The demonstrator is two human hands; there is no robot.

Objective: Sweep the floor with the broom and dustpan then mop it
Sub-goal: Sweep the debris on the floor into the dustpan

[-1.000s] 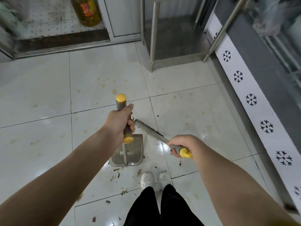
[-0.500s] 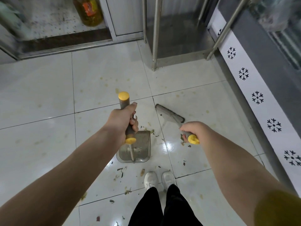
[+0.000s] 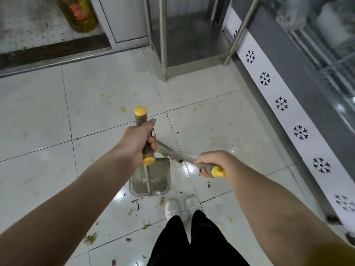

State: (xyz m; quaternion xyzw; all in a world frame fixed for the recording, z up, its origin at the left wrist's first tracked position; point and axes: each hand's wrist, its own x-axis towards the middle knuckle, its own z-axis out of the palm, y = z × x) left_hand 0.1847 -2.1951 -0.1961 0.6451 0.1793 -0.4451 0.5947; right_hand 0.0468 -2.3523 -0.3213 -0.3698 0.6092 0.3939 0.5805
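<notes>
A grey dustpan (image 3: 159,179) stands on the white tiled floor (image 3: 105,89) just ahead of my white shoes. My left hand (image 3: 137,141) grips its upright grey handle, which has yellow ends. My right hand (image 3: 211,163) grips the grey and yellow handle of the broom (image 3: 172,153). The broom head lies low against the dustpan's front lip, partly hidden behind my left hand. Bits of green and brown debris (image 3: 138,204) lie scattered on the tiles behind and to the left of the pan.
A glass-fronted cabinet with a white snowflake strip (image 3: 281,103) runs along the right. Metal legs (image 3: 163,41) of a steel unit stand ahead. A bottle of yellow oil (image 3: 78,14) sits at the far left, beyond a door sill. Yellowish stains dot the tiles.
The broom head has swept back from the right towards the dustpan's lip, and my right hand has come lower and nearer. The dustpan and my left hand have stayed about where they were.
</notes>
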